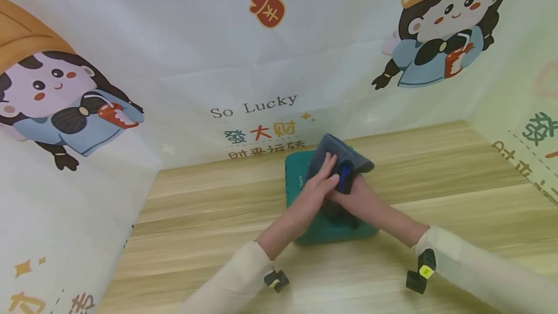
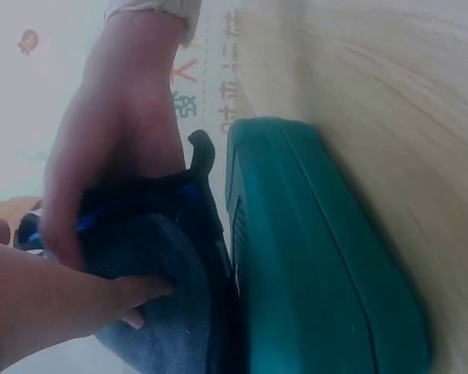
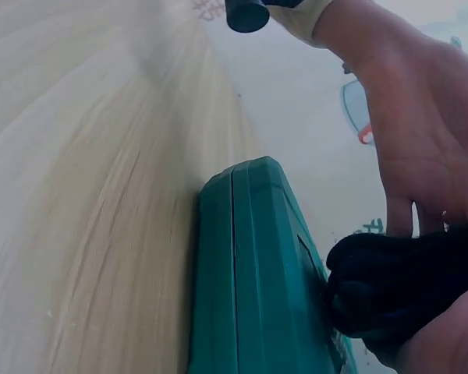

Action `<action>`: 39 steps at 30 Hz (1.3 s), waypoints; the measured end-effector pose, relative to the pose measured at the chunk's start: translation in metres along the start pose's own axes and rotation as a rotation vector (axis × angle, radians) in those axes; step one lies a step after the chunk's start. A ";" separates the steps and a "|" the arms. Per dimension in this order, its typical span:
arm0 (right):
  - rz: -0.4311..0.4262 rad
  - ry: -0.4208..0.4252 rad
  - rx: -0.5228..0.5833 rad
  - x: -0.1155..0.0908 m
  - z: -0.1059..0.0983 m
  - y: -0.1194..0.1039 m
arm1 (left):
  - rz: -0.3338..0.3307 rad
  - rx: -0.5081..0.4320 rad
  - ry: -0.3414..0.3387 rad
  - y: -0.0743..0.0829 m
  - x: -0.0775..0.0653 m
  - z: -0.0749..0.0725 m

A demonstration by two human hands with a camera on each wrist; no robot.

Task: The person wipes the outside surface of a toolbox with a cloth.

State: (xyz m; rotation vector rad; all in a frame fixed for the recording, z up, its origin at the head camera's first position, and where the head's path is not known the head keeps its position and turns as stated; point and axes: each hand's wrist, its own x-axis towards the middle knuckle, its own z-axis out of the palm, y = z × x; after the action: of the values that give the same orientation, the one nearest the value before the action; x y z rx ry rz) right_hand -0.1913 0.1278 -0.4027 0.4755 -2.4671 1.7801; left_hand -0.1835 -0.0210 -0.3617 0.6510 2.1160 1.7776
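Observation:
A dark grey cloth item (image 1: 327, 149) with black edging and a blue strip stands bunched over a green case (image 1: 337, 234). My left hand (image 1: 315, 185) lies against its left side with fairly straight fingers; the left wrist view shows those fingers (image 2: 136, 290) pressing on the grey fabric (image 2: 168, 319). From the right, my right hand (image 1: 364, 200) grips the black, folded part. In the right wrist view this black bundle (image 3: 398, 280) sits between the fingers and palm of my right hand (image 3: 437, 132), close over the case (image 3: 249, 273). Its exact kind cannot be told.
The case lies flat on a wood-grain table (image 1: 209, 217), near its back edge. A printed cloth wall (image 1: 196, 38) with cartoon figures and lettering rises behind the table and along both sides. Small black cameras (image 1: 276, 281) are strapped at the wrists.

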 end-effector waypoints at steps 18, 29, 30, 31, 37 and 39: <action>0.195 0.188 0.192 -0.016 -0.053 0.005 | -0.132 -0.234 0.096 -0.002 0.039 0.023; 0.211 0.396 0.337 -0.024 -0.085 -0.003 | -0.386 -0.301 0.110 -0.010 0.079 0.038; 0.204 0.408 0.368 -0.024 -0.086 -0.003 | -0.399 -0.307 0.105 -0.012 0.081 0.040; 0.199 0.415 0.395 -0.024 -0.088 -0.004 | -0.410 -0.321 0.098 -0.015 0.084 0.041; 0.189 0.424 0.486 -0.027 -0.095 -0.005 | -0.492 -0.380 0.084 -0.023 0.094 0.049; 0.192 0.422 0.499 -0.028 -0.095 -0.005 | -0.523 -0.384 0.089 -0.023 0.096 0.050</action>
State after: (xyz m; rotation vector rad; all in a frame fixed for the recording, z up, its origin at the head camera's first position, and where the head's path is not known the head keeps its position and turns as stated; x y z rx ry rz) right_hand -0.1753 0.2214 -0.3734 -0.1235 -1.8341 2.2888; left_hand -0.2434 0.0681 -0.3879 -0.0793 1.7037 1.8365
